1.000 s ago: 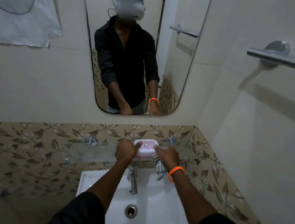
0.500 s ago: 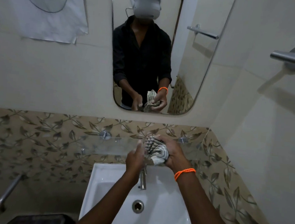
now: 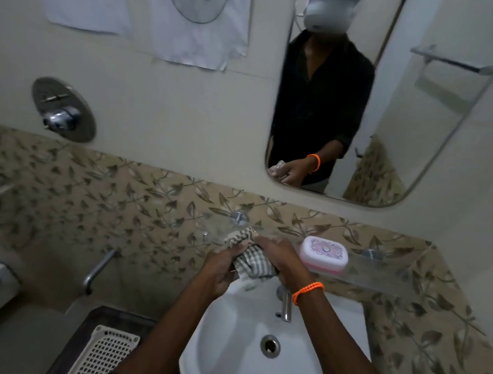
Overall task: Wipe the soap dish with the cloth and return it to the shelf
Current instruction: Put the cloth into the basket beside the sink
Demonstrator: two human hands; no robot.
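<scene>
Soap dish (image 3: 324, 253), pink-and-white, lidded, is set on the glass shelf (image 3: 380, 276) just beside the right hand (image 3: 278, 256), whose fingers, with those of the left hand (image 3: 221, 269), are closed on the checked cloth (image 3: 250, 261); risk: dish knocked off the shelf edge by a careless elbow.

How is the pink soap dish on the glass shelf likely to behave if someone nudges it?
The soap dish looks like smooth plastic, so probably light. It sits on a glass shelf, so it would likely slide rather than grip. Being low and wide, it seems unlikely to tip.
</scene>
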